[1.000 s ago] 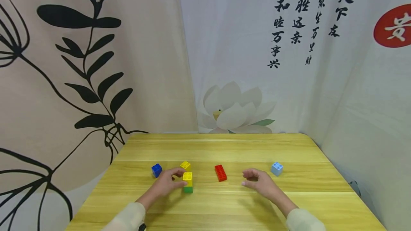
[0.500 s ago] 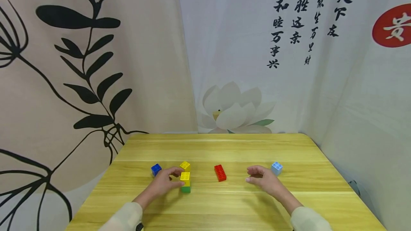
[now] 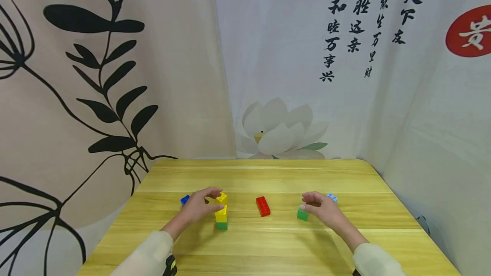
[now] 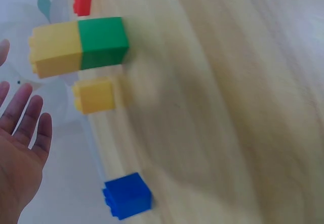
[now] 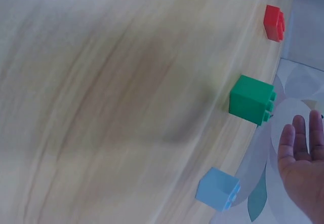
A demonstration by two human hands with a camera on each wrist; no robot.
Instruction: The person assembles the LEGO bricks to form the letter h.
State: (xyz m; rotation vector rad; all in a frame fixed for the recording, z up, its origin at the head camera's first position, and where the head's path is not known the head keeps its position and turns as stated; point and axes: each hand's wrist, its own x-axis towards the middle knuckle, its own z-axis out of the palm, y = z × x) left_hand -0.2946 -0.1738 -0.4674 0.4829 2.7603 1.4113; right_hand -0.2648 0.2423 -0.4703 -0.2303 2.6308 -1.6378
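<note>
My left hand [image 3: 199, 204] hovers just above a stack of a yellow brick [image 3: 221, 214] on a green brick [image 3: 221, 226]. In the left wrist view its fingers are spread clear of the yellow brick [image 4: 56, 49]. A second yellow brick [image 4: 96, 96] stands behind the stack. My right hand [image 3: 326, 211] is beside another green brick [image 3: 302, 214]; the right wrist view shows relaxed fingers apart from that green brick [image 5: 250, 99]. A light blue brick [image 3: 332, 198] is partly hidden behind this hand.
A red brick [image 3: 263, 206] lies on the wooden table [image 3: 261, 250] between the hands. A dark blue brick [image 3: 185, 200] stands at the left, partly covered by the left hand. Patterned cloth [image 3: 184, 76] hangs behind the table.
The left hand has risen off the yellow-green stack, which has shifted slightly left. The right hand has moved right and a little back, and the green brick beside it has come into sight.
</note>
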